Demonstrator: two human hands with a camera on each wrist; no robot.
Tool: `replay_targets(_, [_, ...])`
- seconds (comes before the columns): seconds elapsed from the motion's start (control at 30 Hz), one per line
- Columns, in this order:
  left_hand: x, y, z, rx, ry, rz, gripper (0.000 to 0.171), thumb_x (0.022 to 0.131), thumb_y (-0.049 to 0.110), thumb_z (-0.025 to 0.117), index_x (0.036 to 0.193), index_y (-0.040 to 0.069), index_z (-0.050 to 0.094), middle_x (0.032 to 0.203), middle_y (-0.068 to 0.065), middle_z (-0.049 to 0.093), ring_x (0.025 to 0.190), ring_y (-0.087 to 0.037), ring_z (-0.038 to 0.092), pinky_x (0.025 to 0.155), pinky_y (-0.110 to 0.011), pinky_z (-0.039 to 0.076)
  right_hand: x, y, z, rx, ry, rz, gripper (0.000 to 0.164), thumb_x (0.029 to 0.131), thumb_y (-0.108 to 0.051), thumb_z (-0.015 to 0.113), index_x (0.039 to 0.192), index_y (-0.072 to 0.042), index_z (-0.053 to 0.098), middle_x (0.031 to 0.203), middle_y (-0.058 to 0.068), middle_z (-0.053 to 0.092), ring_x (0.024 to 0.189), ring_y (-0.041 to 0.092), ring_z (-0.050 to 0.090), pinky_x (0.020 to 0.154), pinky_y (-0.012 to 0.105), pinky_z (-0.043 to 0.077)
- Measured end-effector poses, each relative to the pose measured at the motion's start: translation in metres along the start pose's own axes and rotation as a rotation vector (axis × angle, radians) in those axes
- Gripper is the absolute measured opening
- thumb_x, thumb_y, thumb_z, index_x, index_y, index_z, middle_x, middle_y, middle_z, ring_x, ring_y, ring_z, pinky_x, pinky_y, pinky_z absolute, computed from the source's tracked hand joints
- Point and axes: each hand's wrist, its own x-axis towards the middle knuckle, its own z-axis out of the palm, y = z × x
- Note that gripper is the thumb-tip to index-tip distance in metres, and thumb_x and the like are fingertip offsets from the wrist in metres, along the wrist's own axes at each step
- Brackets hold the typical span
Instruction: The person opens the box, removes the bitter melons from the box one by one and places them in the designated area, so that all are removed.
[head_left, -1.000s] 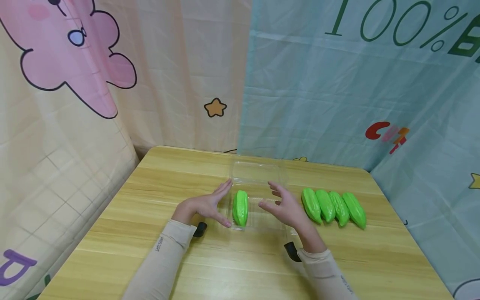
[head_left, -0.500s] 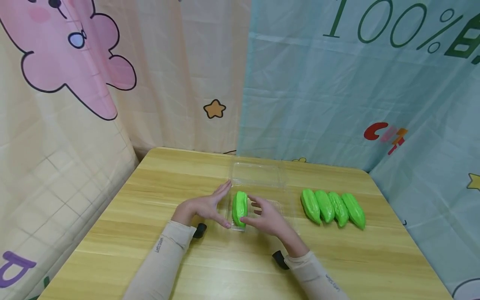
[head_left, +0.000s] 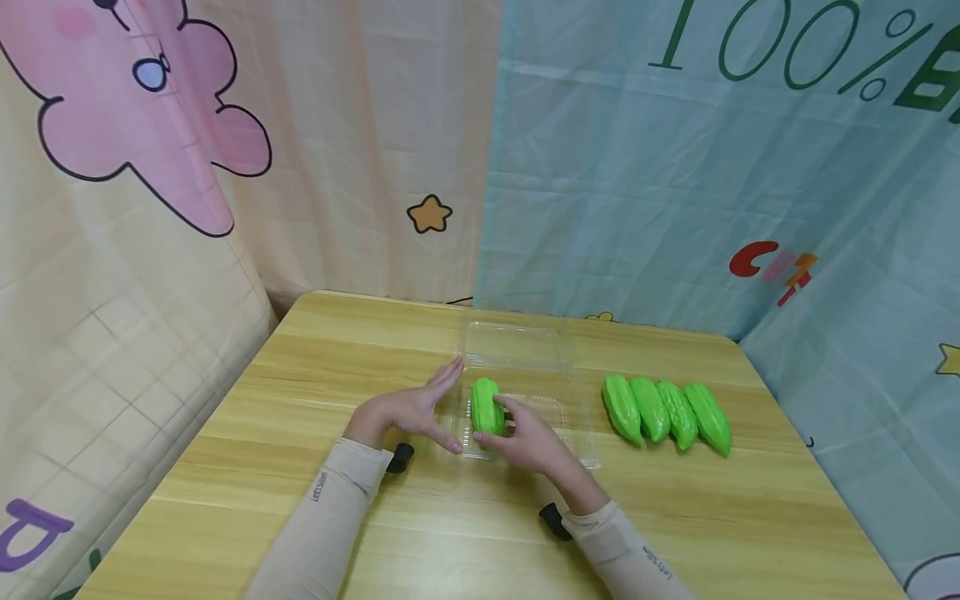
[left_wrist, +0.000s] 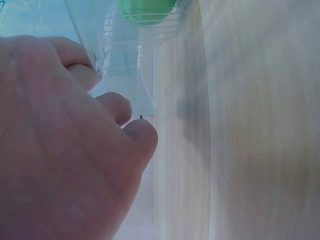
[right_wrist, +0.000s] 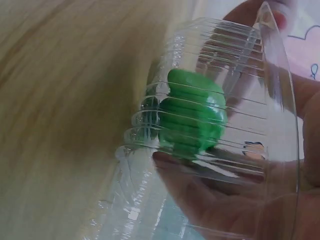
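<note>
A clear plastic clamshell box lies with its lid folded back. In its left part is a glossy, ridged green bitter melon. My right hand reaches in from the right and grips the melon between thumb and fingers; through the box wall, the right wrist view shows the melon's end between them. My left hand stays at the box's left side, thumb and fingers spread. The left wrist view shows its fingertips touching the box's edge.
Several more green bitter melons lie side by side on the wooden table, right of the box. Printed curtains hang behind the table and along both sides.
My right hand has moved left from over the box's right half and taken hold of the bitter melon. The melon has shifted slightly right. My left hand has stayed in place.
</note>
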Motion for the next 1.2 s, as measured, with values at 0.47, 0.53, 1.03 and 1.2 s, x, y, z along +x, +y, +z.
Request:
replay_targets(0.47, [0.001,0.002,0.000,-0.008,-0.003,-0.019,0.139,0.073,0.047,0.089,0.161,0.014,-0.013,0.165,-0.005,-0.024,0.149,-0.025,-0.019,0.119,-0.055,0.005,0.002,0.003,0.005,0.018,0.090,0.105,0.062,0.093,-0.015,0.074,0.144,0.007,0.045,0.136,0.025,0.056,0.119,0.041,0.058,0.096,0.050,0.052])
replay_targets(0.53, [0.001,0.002,0.000,-0.007,-0.002,-0.016,0.139,0.073,0.048,0.089,0.160,0.013,-0.013,0.165,-0.006,-0.024,0.149,-0.026,-0.019,0.119,-0.055,0.005,0.002,0.002,0.004,0.020,0.094,0.105,0.062,0.093,-0.016,0.074,0.144,0.006,0.046,0.137,0.025,0.056,0.119,0.041,0.058,0.095,0.050,0.052])
replay_targets(1.03, [0.001,0.001,0.000,-0.007,-0.003,-0.004,0.140,0.073,0.049,0.089,0.160,0.012,-0.014,0.165,-0.006,-0.025,0.149,-0.033,-0.019,0.118,-0.057,0.003,-0.003,-0.007,-0.016,0.112,0.128,-0.009,0.060,0.091,-0.009,0.075,0.142,0.008,0.047,0.135,0.028,0.056,0.115,0.041,0.061,0.090,0.044,0.056])
replay_targets(1.2, [0.001,0.000,0.000,-0.013,-0.005,-0.003,0.140,0.073,0.049,0.089,0.160,0.012,-0.014,0.165,-0.006,-0.025,0.149,-0.033,-0.020,0.118,-0.057,0.002,-0.005,-0.009,-0.028,0.157,0.167,-0.012,0.059,0.090,-0.006,0.076,0.141,0.007,0.049,0.132,0.026,0.058,0.116,0.040,0.060,0.089,0.042,0.057])
